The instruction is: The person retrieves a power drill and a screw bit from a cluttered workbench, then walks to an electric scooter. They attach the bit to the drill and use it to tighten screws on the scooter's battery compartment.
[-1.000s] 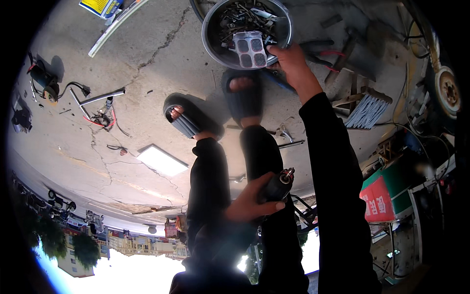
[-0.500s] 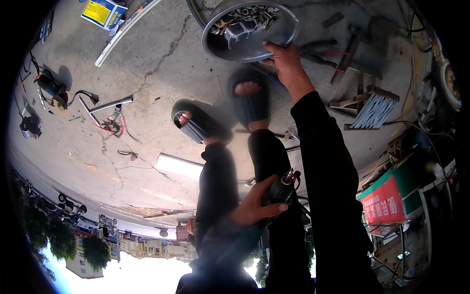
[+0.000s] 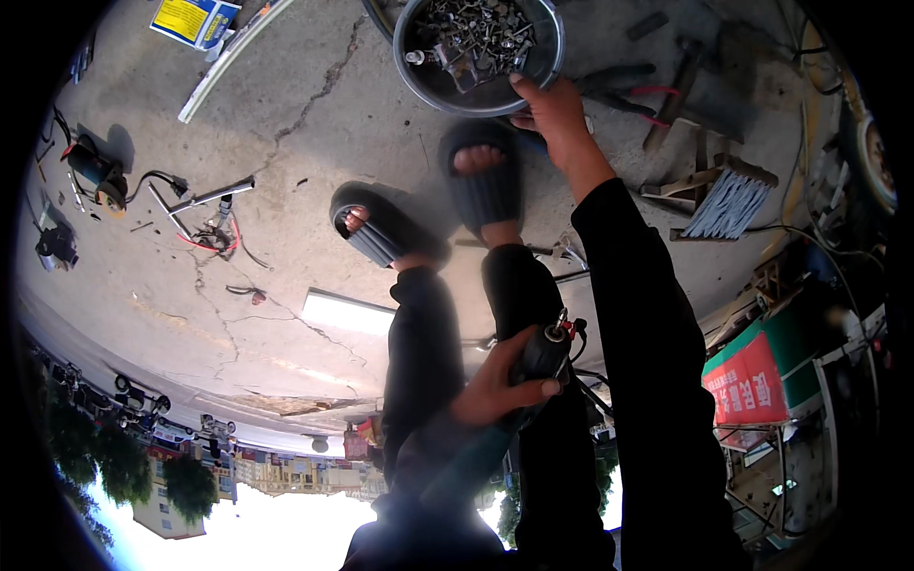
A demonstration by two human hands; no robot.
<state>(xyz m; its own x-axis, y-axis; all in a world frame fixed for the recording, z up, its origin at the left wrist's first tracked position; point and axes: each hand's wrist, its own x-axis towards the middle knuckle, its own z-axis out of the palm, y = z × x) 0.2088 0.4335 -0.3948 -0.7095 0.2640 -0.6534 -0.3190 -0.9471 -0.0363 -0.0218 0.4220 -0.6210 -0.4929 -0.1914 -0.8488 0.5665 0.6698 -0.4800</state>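
White characters are showing on a red banner (image 3: pixel 747 385) at right, and print is covering a blue-and-yellow packet (image 3: pixel 195 21) at upper left. A cracked grey concrete floor (image 3: pixel 124 257) is extending below; distant buildings (image 3: pixel 286 476) are appearing inverted. The right hand (image 3: pixel 564 124) is gripping the rim of a round grey metal bowl (image 3: pixel 546 52) beyond the black slippers (image 3: pixel 486 186); the left hand (image 3: pixel 483 385) is clasping a black cylindrical tool (image 3: pixel 545 357). Loose metal screws (image 3: pixel 490 33) are lying in the bowl, which is tilting less than half a second earlier.
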